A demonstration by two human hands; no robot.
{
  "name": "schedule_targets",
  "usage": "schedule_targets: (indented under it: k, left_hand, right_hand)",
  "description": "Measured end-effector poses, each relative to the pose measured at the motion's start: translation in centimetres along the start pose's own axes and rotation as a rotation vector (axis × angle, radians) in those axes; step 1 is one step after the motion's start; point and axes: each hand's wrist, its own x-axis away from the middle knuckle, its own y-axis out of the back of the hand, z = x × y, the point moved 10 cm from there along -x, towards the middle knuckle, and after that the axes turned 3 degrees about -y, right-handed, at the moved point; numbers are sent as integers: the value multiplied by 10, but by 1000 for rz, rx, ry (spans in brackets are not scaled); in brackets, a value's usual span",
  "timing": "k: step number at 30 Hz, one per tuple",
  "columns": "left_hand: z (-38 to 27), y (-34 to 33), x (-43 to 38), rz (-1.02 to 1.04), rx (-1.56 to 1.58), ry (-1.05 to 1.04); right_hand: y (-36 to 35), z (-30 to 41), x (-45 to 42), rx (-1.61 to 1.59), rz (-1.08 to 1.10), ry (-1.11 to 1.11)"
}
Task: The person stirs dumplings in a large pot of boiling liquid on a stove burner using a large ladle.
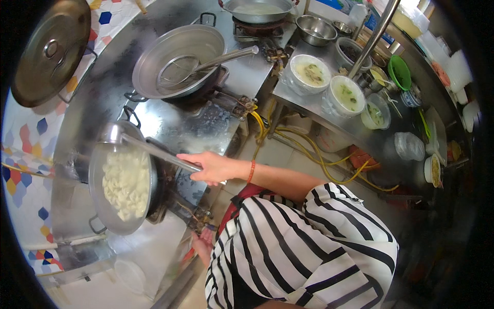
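My right hand [210, 168] grips the long metal handle of a ladle [112, 133]. The ladle's deep bowl is at the upper rim of a large metal wok [121, 228]. Inside the wok lie many pale, dumpling-like pieces [125, 185], blurred by steam. My left hand [202, 243] is low, beside the gas burner valve [204, 222] at the stove's front edge. Its fingers are partly curled, and whether they touch the valve cannot be seen.
A second wok [142, 73] holds a wire skimmer [179, 71]; a third wok [258, 8] stands beyond it. One metal lid [52, 50] leans at the tiled wall. Soup bowls [310, 75] stand on the steel side table [297, 101]. Yellow gas hoses [316, 145] run beneath.
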Motion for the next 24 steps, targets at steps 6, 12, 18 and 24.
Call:
schedule_targets:
  k: [6,12,18,24]
  left_hand:
    - [-2,-18,17,-14,-50,56]
    - [-52,14,9,12,-408,-450]
    - [-138,-15,100,-283,-1104,-1199]
    - [-166,-227,187,-113,-510,-942]
  right_hand:
    - [2,-4,-2,-23,20,1]
    - [8,-5,-1,-81,32,0]
    - [10,3,2,-149,99,19]
    - [-4,22,10,-387,259,48]
